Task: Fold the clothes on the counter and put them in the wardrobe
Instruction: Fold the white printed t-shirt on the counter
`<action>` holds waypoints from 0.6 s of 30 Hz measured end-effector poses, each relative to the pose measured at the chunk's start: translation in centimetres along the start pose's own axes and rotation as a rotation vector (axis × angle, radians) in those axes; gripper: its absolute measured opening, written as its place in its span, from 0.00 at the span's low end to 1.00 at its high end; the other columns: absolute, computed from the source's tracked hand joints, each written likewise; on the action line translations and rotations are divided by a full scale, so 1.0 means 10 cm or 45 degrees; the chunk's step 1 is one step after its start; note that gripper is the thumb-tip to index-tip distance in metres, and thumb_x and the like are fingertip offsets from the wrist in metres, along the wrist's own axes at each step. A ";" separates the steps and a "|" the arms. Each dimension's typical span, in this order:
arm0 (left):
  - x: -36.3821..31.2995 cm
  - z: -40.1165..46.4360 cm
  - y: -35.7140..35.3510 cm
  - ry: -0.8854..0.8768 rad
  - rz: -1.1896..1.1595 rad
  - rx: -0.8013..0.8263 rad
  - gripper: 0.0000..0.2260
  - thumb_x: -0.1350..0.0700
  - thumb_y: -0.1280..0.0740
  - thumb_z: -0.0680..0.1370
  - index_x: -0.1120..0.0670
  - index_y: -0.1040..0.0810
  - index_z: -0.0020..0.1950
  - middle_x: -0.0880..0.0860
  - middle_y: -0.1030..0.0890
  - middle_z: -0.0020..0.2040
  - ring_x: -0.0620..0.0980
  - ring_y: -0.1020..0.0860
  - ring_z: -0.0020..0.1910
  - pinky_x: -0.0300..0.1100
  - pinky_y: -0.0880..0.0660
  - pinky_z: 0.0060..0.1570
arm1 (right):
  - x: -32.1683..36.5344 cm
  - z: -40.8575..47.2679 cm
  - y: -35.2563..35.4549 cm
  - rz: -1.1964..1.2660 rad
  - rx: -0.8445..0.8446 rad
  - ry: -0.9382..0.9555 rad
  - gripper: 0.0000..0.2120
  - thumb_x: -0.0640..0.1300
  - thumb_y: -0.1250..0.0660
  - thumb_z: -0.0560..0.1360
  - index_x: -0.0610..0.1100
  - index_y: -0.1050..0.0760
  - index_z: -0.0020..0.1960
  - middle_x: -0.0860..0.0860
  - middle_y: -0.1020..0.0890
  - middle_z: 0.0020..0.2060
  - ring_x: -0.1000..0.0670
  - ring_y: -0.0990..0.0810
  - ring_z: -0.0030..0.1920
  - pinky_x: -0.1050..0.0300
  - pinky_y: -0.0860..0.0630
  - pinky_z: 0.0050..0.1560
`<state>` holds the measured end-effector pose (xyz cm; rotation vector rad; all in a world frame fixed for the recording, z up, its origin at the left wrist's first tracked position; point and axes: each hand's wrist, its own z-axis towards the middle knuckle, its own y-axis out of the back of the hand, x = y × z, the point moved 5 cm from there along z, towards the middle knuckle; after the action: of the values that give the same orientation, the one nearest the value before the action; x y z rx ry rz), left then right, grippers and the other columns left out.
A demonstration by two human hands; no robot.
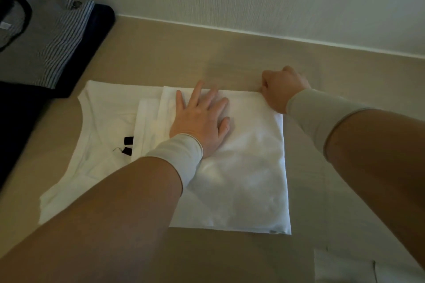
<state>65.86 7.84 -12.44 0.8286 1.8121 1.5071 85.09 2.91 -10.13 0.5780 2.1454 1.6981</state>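
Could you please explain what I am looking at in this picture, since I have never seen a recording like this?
There is no machine here: a camera worn on a person's head looks down at their own two hands. A white T-shirt, partly folded, lies on a beige counter against a wall. The left hand presses flat on the shirt with straight fingers. The right hand, fingers curled, grips the shirt's far right corner. At the far left sits a stack of folded clothes, striped and dark.

dark clothes pile (34, 37): cut by left edge | right hand (281, 89): fingertips hidden, grip unclear
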 end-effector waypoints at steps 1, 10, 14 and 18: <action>0.00 0.02 -0.02 -0.004 0.001 0.030 0.26 0.40 0.55 0.80 0.43 0.49 0.77 0.45 0.52 0.79 0.53 0.61 0.78 0.65 0.59 0.71 | -0.07 0.01 -0.01 -0.012 -0.047 -0.047 0.08 0.46 0.43 0.80 0.45 0.27 0.54 0.41 0.22 0.50 0.39 0.29 0.59 0.46 0.31 0.58; -0.02 0.25 -0.07 0.176 -0.056 0.139 0.30 0.39 0.55 0.79 0.46 0.58 0.79 0.46 0.58 0.80 0.52 0.60 0.78 0.64 0.58 0.72 | 0.59 -0.52 -0.33 0.436 -0.045 0.274 0.28 0.55 0.50 0.81 0.41 0.38 0.76 0.45 0.38 0.76 0.46 0.41 0.76 0.53 0.47 0.73; -0.03 0.27 -0.06 0.191 -0.068 0.123 0.30 0.38 0.55 0.79 0.46 0.57 0.79 0.46 0.57 0.80 0.52 0.59 0.78 0.64 0.58 0.73 | 0.25 -0.37 -0.46 0.176 0.047 0.121 0.37 0.65 0.58 0.78 0.44 0.54 0.80 0.49 0.52 0.79 0.49 0.55 0.79 0.47 0.56 0.76; -0.03 0.30 -0.06 0.208 -0.082 0.122 0.31 0.38 0.55 0.78 0.46 0.57 0.79 0.46 0.57 0.80 0.53 0.59 0.78 0.64 0.57 0.72 | -0.05 -0.20 -0.31 0.171 0.029 -0.263 0.33 0.58 0.53 0.81 0.42 0.53 0.79 0.46 0.54 0.79 0.45 0.58 0.79 0.42 0.58 0.76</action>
<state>68.34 9.30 -13.48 0.7016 2.0240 1.4942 84.24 0.38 -12.70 0.8812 2.0221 1.6037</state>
